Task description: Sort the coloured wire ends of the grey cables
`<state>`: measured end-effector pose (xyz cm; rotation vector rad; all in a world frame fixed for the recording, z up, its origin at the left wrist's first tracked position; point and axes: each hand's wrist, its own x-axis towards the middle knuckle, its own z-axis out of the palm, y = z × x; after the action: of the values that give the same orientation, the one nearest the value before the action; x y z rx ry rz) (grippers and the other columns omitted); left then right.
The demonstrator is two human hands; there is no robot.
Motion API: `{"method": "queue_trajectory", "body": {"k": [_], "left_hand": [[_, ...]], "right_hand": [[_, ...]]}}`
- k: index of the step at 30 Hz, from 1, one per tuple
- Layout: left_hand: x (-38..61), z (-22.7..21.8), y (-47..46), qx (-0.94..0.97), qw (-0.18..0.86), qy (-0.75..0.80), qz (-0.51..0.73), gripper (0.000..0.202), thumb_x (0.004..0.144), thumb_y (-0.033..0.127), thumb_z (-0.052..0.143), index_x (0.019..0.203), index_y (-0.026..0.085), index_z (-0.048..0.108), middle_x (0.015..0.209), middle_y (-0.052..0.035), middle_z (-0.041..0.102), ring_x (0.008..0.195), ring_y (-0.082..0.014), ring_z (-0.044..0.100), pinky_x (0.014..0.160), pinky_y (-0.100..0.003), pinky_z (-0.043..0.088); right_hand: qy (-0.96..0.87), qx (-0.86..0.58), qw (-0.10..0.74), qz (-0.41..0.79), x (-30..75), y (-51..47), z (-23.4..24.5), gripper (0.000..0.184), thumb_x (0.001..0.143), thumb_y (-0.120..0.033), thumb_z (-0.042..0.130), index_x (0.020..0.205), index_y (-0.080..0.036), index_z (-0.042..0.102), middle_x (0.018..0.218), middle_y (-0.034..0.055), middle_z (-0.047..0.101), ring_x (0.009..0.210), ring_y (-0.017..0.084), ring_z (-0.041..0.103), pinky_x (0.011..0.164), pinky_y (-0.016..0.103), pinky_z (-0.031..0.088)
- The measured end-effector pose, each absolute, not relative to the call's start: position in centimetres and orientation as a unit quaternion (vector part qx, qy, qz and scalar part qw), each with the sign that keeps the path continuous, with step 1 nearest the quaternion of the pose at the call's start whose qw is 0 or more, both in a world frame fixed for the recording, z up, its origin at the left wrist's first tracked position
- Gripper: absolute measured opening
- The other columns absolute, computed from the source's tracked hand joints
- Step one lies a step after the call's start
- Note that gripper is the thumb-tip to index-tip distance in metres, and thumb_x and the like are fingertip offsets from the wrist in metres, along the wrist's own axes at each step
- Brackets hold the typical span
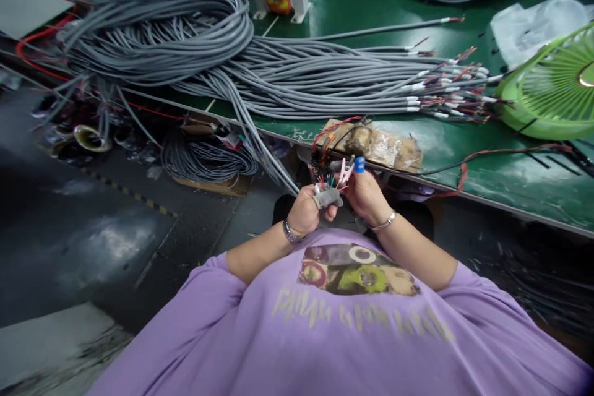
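At the desk edge, the left hand clenches the grey cable; right hand fingers pinch its coloured wires, seemingly light, floppy and delicate, best held by the jacket.

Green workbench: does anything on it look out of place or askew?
Yes. The big bundle of grey cables spills off the left edge of the green workbench toward the floor, and the light green plastic fan lies tilted rather than upright at the right.

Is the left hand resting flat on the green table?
No, the left hand is closed around a grey cable, held in front of the green table edge.
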<state>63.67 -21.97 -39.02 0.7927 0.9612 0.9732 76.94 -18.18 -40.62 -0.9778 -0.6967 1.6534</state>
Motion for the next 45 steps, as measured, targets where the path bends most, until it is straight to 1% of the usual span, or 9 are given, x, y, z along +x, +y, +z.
{"method": "queue_trajectory", "body": {"k": [3, 8, 15, 19, 21, 26, 34, 39, 45], "left_hand": [[63.8, -39.1, -22.0, 0.359, 0.702, 0.434, 0.436, 0.043, 0.063, 0.055, 0.076, 0.062, 0.013, 0.064, 0.044, 0.0006, 0.055, 0.036, -0.0079, 0.045, 0.037, -0.022, 0.034], [63.9, -39.3, -22.1, 0.375, 0.696, 0.444, 0.421, 0.044, 0.065, 0.055, 0.075, 0.063, 0.013, 0.064, 0.044, 0.0007, 0.055, 0.036, -0.0077, 0.045, 0.038, -0.022, 0.034], [63.6, -39.0, -22.6, 0.373, 0.689, 0.446, 0.433, 0.041, 0.066, 0.052, 0.075, 0.062, 0.013, 0.065, 0.044, 0.0002, 0.056, 0.036, -0.0081, 0.046, 0.038, -0.022, 0.034], [63.4, -39.0, -23.5, 0.365, 0.677, 0.447, 0.457, 0.042, 0.066, 0.053, 0.076, 0.063, 0.013, 0.065, 0.045, -0.0001, 0.058, 0.037, -0.0084, 0.048, 0.039, -0.022, 0.037], [63.4, -39.3, -23.8, 0.362, 0.661, 0.449, 0.48, 0.041, 0.068, 0.053, 0.076, 0.066, 0.013, 0.066, 0.048, -0.0003, 0.06, 0.038, -0.0086, 0.05, 0.04, -0.022, 0.04], [63.9, -40.0, -23.9, 0.368, 0.613, 0.477, 0.511, 0.042, 0.069, 0.056, 0.075, 0.073, 0.014, 0.069, 0.054, -0.0008, 0.064, 0.043, -0.0089, 0.055, 0.042, -0.021, 0.043], [64.6, -40.2, -23.0, 0.432, 0.544, 0.465, 0.549, 0.038, 0.075, 0.052, 0.073, 0.076, 0.014, 0.07, 0.061, -0.0023, 0.069, 0.043, -0.0068, 0.054, 0.041, -0.018, 0.042], [64.6, -39.9, -22.8, 0.468, 0.52, 0.479, 0.53, 0.032, 0.076, 0.046, 0.073, 0.074, 0.014, 0.069, 0.057, -0.001, 0.067, 0.042, -0.0066, 0.052, 0.04, -0.017, 0.041], [64.5, -40.4, -22.8, 0.497, 0.508, 0.476, 0.518, 0.025, 0.076, 0.039, 0.071, 0.072, 0.015, 0.067, 0.055, 0.0007, 0.065, 0.043, -0.0068, 0.052, 0.042, -0.018, 0.042]], "right_hand": [[-0.234, -0.382, 0.491, 0.747, 76.8, -17.9, -40.0, 0.062, 0.061, -0.079, 0.07, 0.075, -0.019, 0.064, 0.06, -0.0004, 0.061, 0.051, 0.011, 0.052, 0.05, 0.026, 0.045], [-0.191, -0.387, 0.512, 0.743, 76.5, -17.8, -39.5, 0.06, 0.058, -0.075, 0.076, 0.076, -0.018, 0.065, 0.064, 0.0006, 0.066, 0.054, 0.013, 0.056, 0.051, 0.026, 0.045], [-0.224, -0.36, 0.503, 0.753, 76.9, -18.2, -40.4, 0.065, 0.067, -0.086, 0.055, 0.075, -0.022, 0.058, 0.065, -0.0012, 0.061, 0.055, 0.012, 0.053, 0.055, 0.027, 0.045], [-0.223, -0.36, 0.476, 0.771, 77.3, -18.4, -40.2, 0.067, 0.07, -0.087, 0.052, 0.079, -0.021, 0.061, 0.071, 0.001, 0.064, 0.056, 0.012, 0.054, 0.053, 0.027, 0.044], [-0.22, -0.361, 0.468, 0.776, 77.4, -18.5, -40.0, 0.065, 0.071, -0.085, 0.054, 0.08, -0.021, 0.062, 0.072, 0.0014, 0.065, 0.056, 0.012, 0.053, 0.053, 0.026, 0.043], [-0.225, -0.371, 0.487, 0.758, 77.4, -18.5, -39.6, 0.05, 0.07, -0.068, 0.072, 0.076, -0.02, 0.059, 0.069, -0.0008, 0.065, 0.054, 0.009, 0.051, 0.05, 0.023, 0.042], [-0.213, -0.384, 0.499, 0.747, 77.5, -18.4, -39.8, 0.052, 0.064, -0.065, 0.079, 0.073, -0.019, 0.058, 0.058, -0.0047, 0.057, 0.049, 0.007, 0.047, 0.045, 0.019, 0.04], [-0.185, -0.381, 0.498, 0.757, 77.7, -18.3, -39.9, 0.043, 0.07, -0.06, 0.078, 0.083, -0.02, 0.067, 0.075, 0.0001, 0.071, 0.063, 0.011, 0.062, 0.056, 0.023, 0.049], [-0.165, -0.382, 0.51, 0.753, 77.5, -18.3, -40.2, 0.039, 0.072, -0.058, 0.078, 0.082, -0.021, 0.07, 0.082, 0.0007, 0.075, 0.068, 0.012, 0.064, 0.061, 0.025, 0.05]]}}
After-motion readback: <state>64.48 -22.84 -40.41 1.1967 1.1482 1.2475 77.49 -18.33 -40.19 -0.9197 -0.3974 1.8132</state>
